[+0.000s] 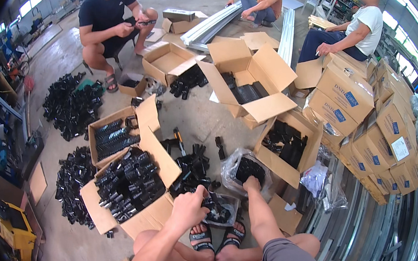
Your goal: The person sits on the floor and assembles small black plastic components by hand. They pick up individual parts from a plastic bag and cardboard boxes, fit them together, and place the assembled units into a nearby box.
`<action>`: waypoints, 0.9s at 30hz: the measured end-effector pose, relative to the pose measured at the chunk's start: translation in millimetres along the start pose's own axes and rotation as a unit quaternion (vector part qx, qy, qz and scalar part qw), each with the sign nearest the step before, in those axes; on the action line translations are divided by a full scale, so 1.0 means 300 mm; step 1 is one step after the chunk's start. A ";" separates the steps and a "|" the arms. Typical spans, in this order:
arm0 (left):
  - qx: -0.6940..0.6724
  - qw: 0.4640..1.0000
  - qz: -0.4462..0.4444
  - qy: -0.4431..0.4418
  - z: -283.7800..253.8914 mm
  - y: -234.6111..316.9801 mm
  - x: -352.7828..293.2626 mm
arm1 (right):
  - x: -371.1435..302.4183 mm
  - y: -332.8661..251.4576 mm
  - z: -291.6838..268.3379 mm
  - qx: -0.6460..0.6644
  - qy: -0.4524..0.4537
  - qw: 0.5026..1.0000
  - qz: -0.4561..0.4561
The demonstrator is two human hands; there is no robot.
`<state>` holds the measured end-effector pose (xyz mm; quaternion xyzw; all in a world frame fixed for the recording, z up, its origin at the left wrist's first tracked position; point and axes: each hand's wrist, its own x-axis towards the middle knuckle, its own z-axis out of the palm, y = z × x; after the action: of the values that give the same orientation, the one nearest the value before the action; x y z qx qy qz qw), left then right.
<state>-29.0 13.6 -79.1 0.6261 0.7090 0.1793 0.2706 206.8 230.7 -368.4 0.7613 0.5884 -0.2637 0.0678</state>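
Observation:
My left hand (190, 209) is closed, its fingers curled round a black plastic part (207, 194) that shows only at the fingertips. Just right of it, by my sandalled feet, sits a clear plastic-lined container (231, 207) with black pieces (218, 211) inside. My right hand (252, 184) reaches into the near side of a clear plastic bag (228, 170) of small black parts (249, 169). Its fingers are bent down and drawn together; whatever they grip is hidden. Beyond my left hand lies a loose pile of black plastic parts (194, 162) with an orange-handled tool (178, 138).
Open cartons of black parts stand at left (132, 183), behind it (114, 137), far centre (247, 88) and right (290, 145). Black heaps (72, 107) cover the left floor. Stacked boxes (344, 94) and metal profiles (363, 225) line the right. Three people sit or squat beyond.

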 end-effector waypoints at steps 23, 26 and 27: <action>-0.008 0.998 -0.026 0.055 -0.013 -0.017 -0.031 | -0.456 0.015 -0.234 0.408 -0.030 0.879 -0.246; 0.000 0.996 -0.013 0.084 0.017 -0.042 -0.028 | -0.653 -0.044 -0.373 0.463 -0.066 0.835 -0.290; 0.007 0.996 -0.011 0.092 0.029 -0.037 -0.032 | -0.713 -0.049 -0.398 0.462 -0.045 0.826 -0.321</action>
<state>-31.8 1.6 -91.2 0.6009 0.7391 0.2282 0.2015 195.7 100.4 -160.6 0.4595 0.6053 -0.5454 -0.3535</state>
